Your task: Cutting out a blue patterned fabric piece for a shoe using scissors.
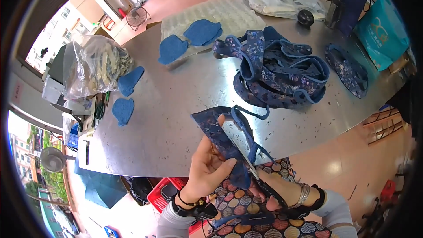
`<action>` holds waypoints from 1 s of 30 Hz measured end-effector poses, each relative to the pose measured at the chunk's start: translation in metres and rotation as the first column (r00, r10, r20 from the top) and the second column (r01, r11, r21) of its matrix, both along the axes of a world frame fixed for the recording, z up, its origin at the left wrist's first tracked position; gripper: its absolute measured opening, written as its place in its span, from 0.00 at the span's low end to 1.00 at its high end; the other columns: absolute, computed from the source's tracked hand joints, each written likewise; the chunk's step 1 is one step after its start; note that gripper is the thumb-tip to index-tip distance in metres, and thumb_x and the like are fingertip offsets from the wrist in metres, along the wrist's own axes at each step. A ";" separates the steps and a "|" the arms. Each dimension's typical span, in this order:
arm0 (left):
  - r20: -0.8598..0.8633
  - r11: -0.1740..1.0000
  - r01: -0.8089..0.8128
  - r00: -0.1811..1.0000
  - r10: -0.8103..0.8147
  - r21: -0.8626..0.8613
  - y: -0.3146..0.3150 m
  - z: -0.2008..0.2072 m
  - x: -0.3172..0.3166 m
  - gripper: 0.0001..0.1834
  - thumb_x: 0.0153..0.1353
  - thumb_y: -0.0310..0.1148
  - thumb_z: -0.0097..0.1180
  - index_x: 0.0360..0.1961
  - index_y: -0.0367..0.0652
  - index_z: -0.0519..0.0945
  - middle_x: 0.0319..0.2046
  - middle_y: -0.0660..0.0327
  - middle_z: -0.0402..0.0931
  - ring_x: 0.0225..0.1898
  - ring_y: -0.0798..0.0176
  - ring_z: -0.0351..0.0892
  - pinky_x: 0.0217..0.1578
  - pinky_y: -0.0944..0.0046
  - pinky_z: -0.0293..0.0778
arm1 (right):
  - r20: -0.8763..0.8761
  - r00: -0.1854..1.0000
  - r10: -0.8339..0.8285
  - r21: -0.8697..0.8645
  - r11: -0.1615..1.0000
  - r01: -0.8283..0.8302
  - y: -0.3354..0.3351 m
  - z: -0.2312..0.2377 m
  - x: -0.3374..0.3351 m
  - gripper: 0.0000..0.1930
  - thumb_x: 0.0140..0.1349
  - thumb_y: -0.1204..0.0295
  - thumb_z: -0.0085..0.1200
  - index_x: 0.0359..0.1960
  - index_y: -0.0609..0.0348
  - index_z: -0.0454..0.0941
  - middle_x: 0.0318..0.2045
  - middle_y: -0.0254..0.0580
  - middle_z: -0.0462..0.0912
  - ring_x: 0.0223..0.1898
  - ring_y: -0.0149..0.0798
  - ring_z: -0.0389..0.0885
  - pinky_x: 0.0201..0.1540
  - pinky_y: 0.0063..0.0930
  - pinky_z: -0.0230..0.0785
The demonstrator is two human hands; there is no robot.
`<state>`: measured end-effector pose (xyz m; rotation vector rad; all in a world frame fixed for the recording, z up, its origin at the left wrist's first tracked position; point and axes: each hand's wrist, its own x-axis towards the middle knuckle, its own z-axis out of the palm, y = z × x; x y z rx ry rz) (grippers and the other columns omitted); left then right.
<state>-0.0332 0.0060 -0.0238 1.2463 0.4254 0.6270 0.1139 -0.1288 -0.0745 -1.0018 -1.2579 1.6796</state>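
Leaf-print apron (264, 222) fills the six o'clock spot, closest to the lens. Just above it, also around six, the left hand (207, 169) has its grip pinched on a dark blue floral fabric piece (222, 143), held up over the near edge of the metal desk (180, 105). Right hand (278, 186) at five o'clock has its grip wrapped round a pair of scissors (254, 172), black handles, blades lying along that fabric. Skinny blue strip (246, 128) loops off the right side of it.

Rest of the desk: heap of floral fabric (293, 77) at two o'clock, one more floral piece (348, 71) at half past two, plain blue cutouts (173, 49) from nine round to twelve, stuffed plastic bag (99, 68) at ten. Red basket (156, 198) sits below the desk at seven.
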 end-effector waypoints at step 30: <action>0.107 0.973 0.117 0.990 -0.097 -0.201 0.011 -0.018 -0.023 0.49 0.47 0.09 0.43 0.63 0.48 0.29 0.58 0.52 0.53 0.52 0.59 0.65 0.42 0.66 0.71 | 0.116 0.895 -0.431 0.230 0.888 0.398 0.027 -0.001 0.030 0.31 0.32 0.63 0.72 0.30 0.57 0.60 0.43 0.41 0.74 0.24 0.24 0.66 0.28 0.17 0.64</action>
